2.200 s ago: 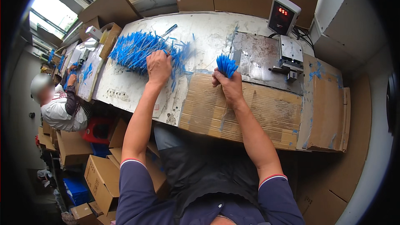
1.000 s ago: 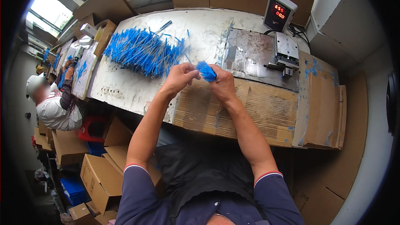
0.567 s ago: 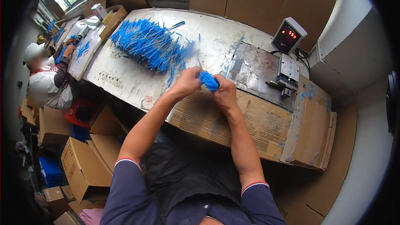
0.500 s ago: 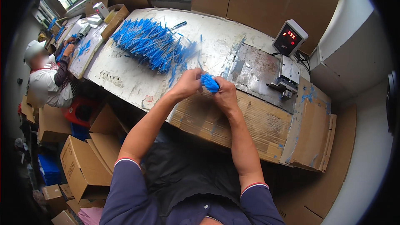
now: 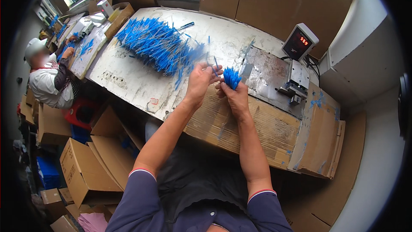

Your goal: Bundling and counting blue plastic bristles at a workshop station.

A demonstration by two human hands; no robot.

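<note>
My right hand (image 5: 236, 96) is closed around an upright bundle of thin blue strips (image 5: 232, 77), their tips fanning out above the thumb. Just left of it is my left hand (image 5: 201, 82), its fingers stretched apart and pointing toward the bundle. A single thin blue strip lies by those fingertips; whether they touch it, I cannot make out. Beyond and to the left spreads a big loose pile of blue and whitish strips (image 5: 156, 45) on the white worktable (image 5: 124, 77).
Right of my hands lies a metal plate with a small clamp-like device (image 5: 294, 90). Behind it stands a box with a red lit display (image 5: 300, 41). Cardboard (image 5: 257, 124) covers the table's near edge. Cartons (image 5: 86, 167) crowd the floor at left, where a co-worker (image 5: 49, 75) sits.
My left hand has come away from the bundle and its fingers have spread. The bundle in my right hand has turned upright and moved slightly right. The red display reads differently.
</note>
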